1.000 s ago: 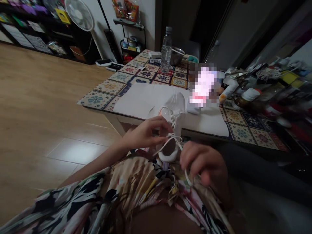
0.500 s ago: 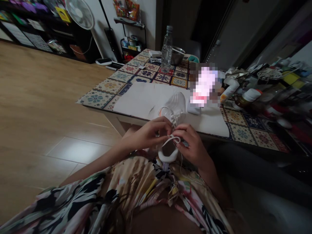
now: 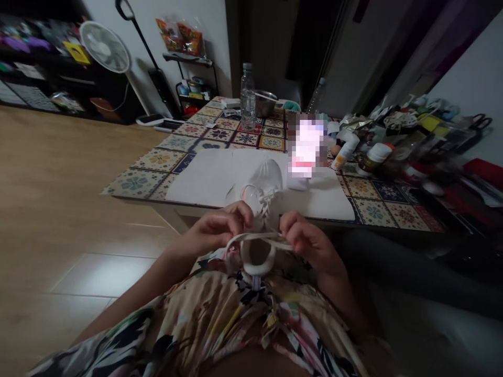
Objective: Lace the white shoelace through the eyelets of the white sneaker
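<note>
A white sneaker (image 3: 268, 178) rests with its toe on the white sheet (image 3: 204, 170) and its heel toward my body, past the table edge. White laces cross its tongue. My left hand (image 3: 223, 225) is closed in a pinch on the shoelace (image 3: 251, 236) at the left of the shoe opening. On the right, my right hand (image 3: 308, 238) pinches the lace too. Between the hands the lace spans above the opening, and a loop of it hangs near my left fingers. The exact grip points are partly hidden by my fingers.
A blurred-out lit screen (image 3: 306, 149) stands right of the shoe. Behind are a plastic bottle (image 3: 247, 99) and a metal bowl (image 3: 265, 106). A white spray bottle (image 3: 346, 152), a jar (image 3: 375, 157) and clutter crowd the table's right side.
My hands have moved apart, left and right, drawing the lace out between them where a small loop was held close together. The whole view has shifted slightly.
</note>
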Demonstrator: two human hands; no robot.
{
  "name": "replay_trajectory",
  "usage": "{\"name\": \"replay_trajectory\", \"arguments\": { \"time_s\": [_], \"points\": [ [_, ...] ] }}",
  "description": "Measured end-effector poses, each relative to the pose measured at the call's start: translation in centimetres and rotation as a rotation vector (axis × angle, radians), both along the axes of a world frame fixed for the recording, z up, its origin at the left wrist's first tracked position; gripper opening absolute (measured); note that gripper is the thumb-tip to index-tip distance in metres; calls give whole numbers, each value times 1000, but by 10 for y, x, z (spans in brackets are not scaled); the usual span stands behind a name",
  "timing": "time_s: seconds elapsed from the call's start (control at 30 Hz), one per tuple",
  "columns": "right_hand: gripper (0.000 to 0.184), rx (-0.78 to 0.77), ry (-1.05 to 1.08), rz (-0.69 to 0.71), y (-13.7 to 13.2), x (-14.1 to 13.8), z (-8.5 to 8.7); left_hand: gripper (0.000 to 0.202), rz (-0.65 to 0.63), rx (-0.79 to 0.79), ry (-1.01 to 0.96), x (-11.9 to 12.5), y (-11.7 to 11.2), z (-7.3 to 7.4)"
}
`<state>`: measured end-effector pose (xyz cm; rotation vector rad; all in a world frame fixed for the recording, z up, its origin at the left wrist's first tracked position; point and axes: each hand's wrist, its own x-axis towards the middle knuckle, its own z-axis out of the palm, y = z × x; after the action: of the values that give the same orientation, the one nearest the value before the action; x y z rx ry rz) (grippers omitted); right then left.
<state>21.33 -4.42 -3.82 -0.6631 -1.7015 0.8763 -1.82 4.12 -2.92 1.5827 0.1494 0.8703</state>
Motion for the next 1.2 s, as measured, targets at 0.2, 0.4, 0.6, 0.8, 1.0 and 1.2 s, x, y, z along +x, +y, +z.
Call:
{"name": "replay_trajectory", "arguments": {
  "time_s": [0.2,0.4,0.6,0.8,1.0,1.2],
  "points": [
    [33,71,528,-57,-6,11,13,37,14,-45,-446,-7,4,14],
    [18,156,655,-406,-15,9,21,15,90,-17,-242,-15,-15,25],
    [3,200,9,-570,-18,-13,4,23,121,-4,251,17,-30,24],
    [9,398,-365,-459,-18,-20,9,9,191,80,115,34,-29,16],
    [12,362,-295,-443,-18,-23,11,7,175,185,181,25,-31,14],
    [11,122,-31,-624,-19,-28,-3,6,133,387,169,26,-34,14]
  ]
}}
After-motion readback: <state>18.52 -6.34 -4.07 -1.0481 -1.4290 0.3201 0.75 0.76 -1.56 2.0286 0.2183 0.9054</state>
